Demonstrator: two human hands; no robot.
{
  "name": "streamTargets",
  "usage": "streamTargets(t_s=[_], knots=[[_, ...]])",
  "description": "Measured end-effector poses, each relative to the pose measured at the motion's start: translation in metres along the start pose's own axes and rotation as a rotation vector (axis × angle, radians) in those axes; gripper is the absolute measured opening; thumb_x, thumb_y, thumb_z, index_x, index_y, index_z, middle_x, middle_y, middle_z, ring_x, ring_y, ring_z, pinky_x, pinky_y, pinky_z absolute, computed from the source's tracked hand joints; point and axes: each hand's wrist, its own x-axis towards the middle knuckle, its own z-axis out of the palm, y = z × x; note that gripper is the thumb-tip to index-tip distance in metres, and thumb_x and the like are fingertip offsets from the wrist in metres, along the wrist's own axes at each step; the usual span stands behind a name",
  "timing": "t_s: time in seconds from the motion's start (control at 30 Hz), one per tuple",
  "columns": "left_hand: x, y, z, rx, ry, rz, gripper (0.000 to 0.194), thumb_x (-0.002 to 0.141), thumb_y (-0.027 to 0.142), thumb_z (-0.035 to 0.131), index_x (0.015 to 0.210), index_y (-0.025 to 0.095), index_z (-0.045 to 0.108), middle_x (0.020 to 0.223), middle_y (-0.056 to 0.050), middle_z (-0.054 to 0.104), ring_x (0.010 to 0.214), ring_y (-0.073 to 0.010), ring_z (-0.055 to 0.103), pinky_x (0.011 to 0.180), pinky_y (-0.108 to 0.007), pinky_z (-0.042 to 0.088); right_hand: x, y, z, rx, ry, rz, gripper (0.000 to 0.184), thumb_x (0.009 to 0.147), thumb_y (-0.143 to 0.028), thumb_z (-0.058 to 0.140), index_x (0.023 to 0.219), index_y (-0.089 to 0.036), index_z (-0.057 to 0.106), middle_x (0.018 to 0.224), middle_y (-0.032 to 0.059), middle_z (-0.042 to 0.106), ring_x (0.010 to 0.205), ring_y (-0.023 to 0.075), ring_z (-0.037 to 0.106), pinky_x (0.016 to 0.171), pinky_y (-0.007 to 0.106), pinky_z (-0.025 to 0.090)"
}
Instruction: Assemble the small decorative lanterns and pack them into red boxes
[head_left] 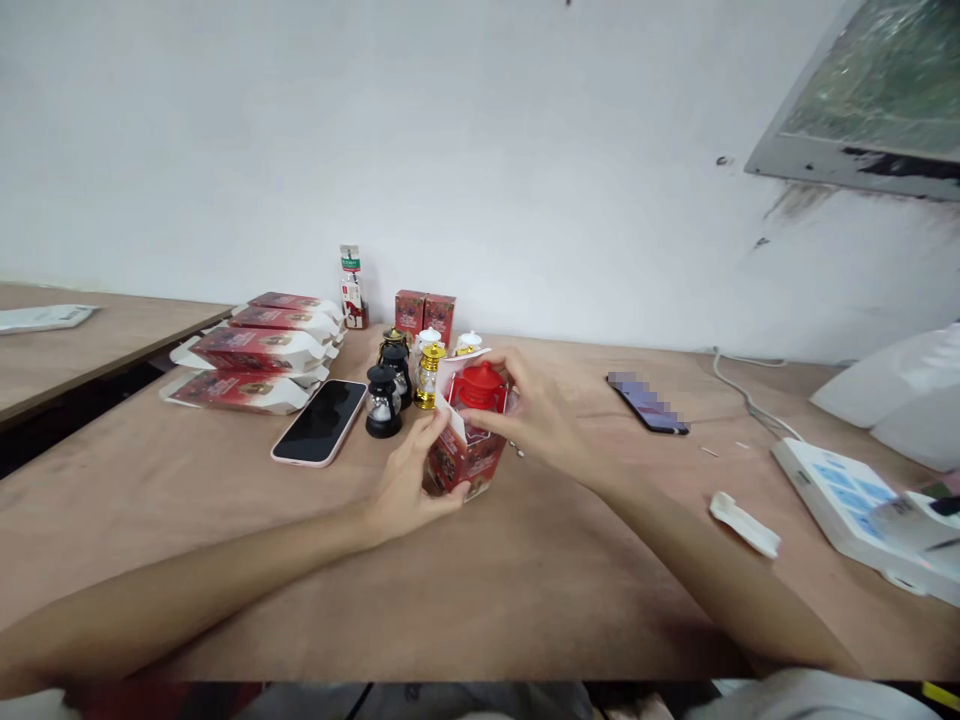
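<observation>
And here the left hand (409, 475) grips the red box (484, 458); the right hand (547, 415) spans the red lantern (481, 378) in its open top, pinch unclear. Best, I'd say: flaps (450, 376) clear, lantern straight, walls unsqueezed.

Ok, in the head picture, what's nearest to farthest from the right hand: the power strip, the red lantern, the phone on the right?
1. Red lantern: in the box, right by the right hand.
2. Phone: to the hand's right.
3. Power strip: farther right.
</observation>
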Motion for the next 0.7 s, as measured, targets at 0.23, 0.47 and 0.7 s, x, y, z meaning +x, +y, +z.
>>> streamTargets(t_s=[0.23,0.47,0.7], knots=[[0.001,0.0,-0.001,0.039,0.002,0.038,0.089,0.072,0.024,0.068,0.145,0.032,0.017,0.133,-0.012,0.045,0.114,-0.028,0.057,0.09,-0.047,0.053,-0.002,0.005,0.004,-0.131,-0.068,-0.236,0.023,0.092,-0.031,0.05,0.115,-0.027,0.052,0.115,0.0071,0.055,0.105,0.0224,0.056,0.088,0.041,0.051],[0.004,0.002,-0.004,0.105,-0.002,0.145,0.083,0.076,0.026,0.066,0.144,0.036,0.019,0.126,-0.01,0.045,0.111,-0.0279,0.058,0.085,-0.046,0.055,0.001,0.0,-0.018,-0.097,-0.348,-0.282,0.026,0.09,-0.031,0.053,0.116,-0.029,0.052,0.116,0.0058,0.051,0.108,0.0206,0.054,0.095,0.04,0.049],[0.002,0.0,-0.005,0.148,0.001,0.201,0.079,0.078,0.026,0.065,0.143,0.035,0.021,0.127,-0.009,0.043,0.113,-0.0267,0.057,0.086,-0.042,0.054,0.004,-0.001,-0.028,0.019,-0.416,-0.205,0.031,0.084,-0.035,0.064,0.112,-0.027,0.054,0.122,0.0057,0.051,0.112,0.0212,0.054,0.094,0.038,0.048]])
